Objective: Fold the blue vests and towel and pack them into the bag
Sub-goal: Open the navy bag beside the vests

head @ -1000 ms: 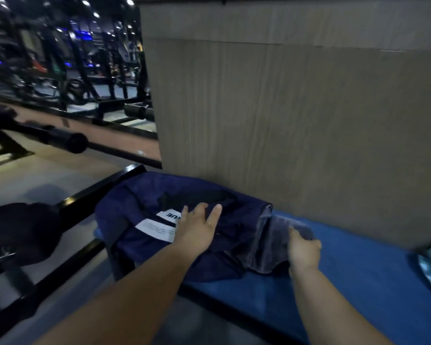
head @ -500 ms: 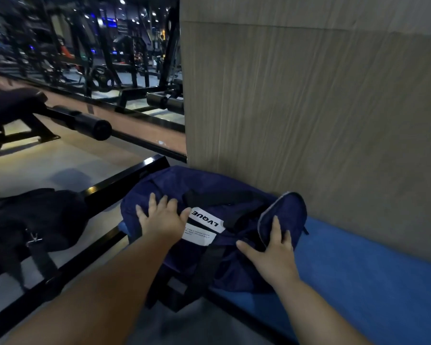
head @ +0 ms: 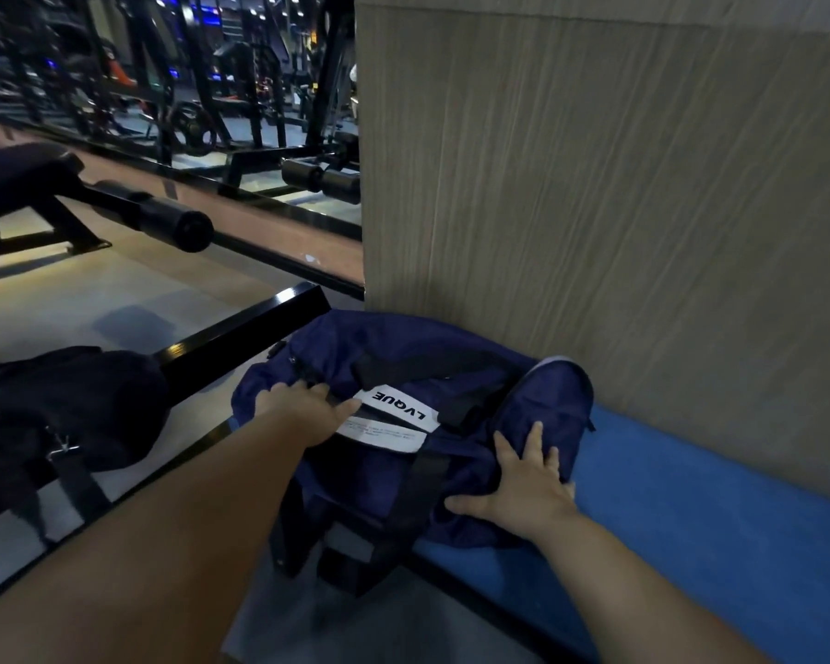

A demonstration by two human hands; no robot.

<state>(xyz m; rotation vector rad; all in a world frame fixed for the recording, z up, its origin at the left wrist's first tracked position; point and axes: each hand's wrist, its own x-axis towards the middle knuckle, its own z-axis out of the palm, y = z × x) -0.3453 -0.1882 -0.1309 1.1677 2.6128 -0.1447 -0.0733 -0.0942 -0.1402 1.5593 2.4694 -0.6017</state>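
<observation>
Gym bench (head: 691, 496), blue-padded: navy duffel bag (head: 370, 476) at its end. Right hand (head: 523, 486) flat, fingers spread, on bag; left hand (head: 303, 414) atop, grip indiscernible. Vests, towel unseen, presumably packed; closing likely remains.

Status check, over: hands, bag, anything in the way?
Left hand on bag top, grip unclear. Right hand flat on its right end. Bag on blue bench, wall panel close behind.

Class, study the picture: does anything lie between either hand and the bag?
Nothing visible does. The left hand touches the top of the bag beside its white label, and the right hand lies flat on its right end.
</observation>
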